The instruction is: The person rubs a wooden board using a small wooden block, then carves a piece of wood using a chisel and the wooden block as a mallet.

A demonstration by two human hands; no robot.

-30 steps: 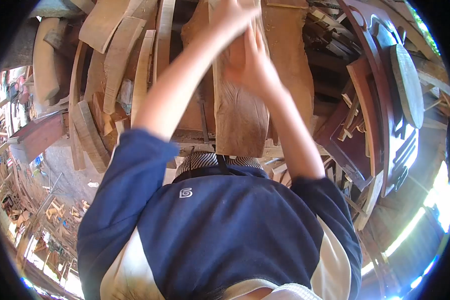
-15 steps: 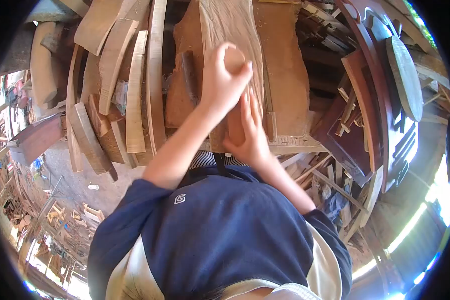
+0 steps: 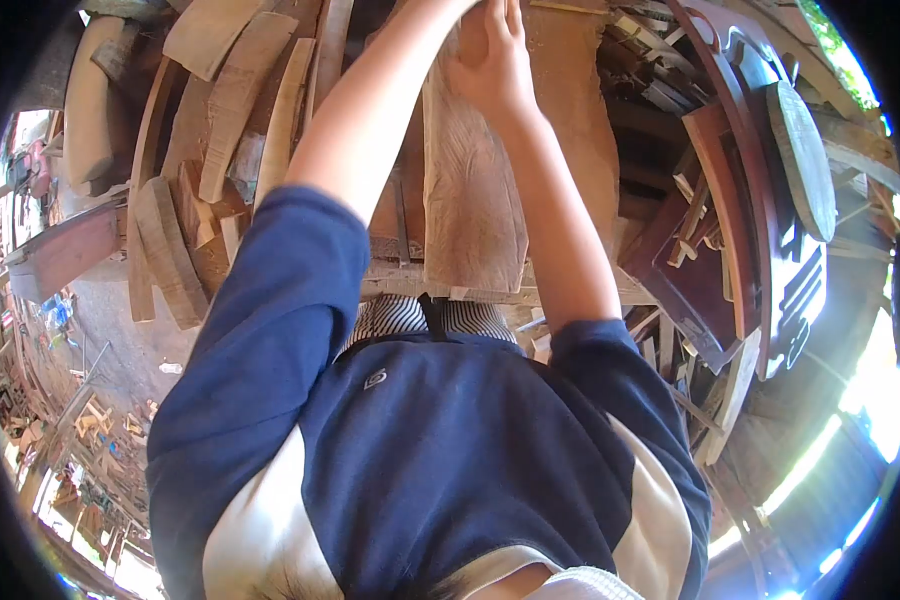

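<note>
A long grained wooden plank lies lengthwise in front of my body. Near the top edge, my right hand rests over a brown wooden block on the plank. Its thumb is at the block's left side and its fingers stretch forward along the right. My left forearm reaches to the top edge, where its hand is cut off by the frame. Most of the block is hidden or out of the frame.
Curved wooden pieces stand at the left. A broad brown slab lies right of the plank. Dark reddish furniture parts and an oval wooden piece are at the right. Scrap wood covers the lower-left floor.
Both hands came back toward my body, then moved forward again with the brown block. My left hand, which was around a round wooden part half a second ago, has left the frame at the top.
</note>
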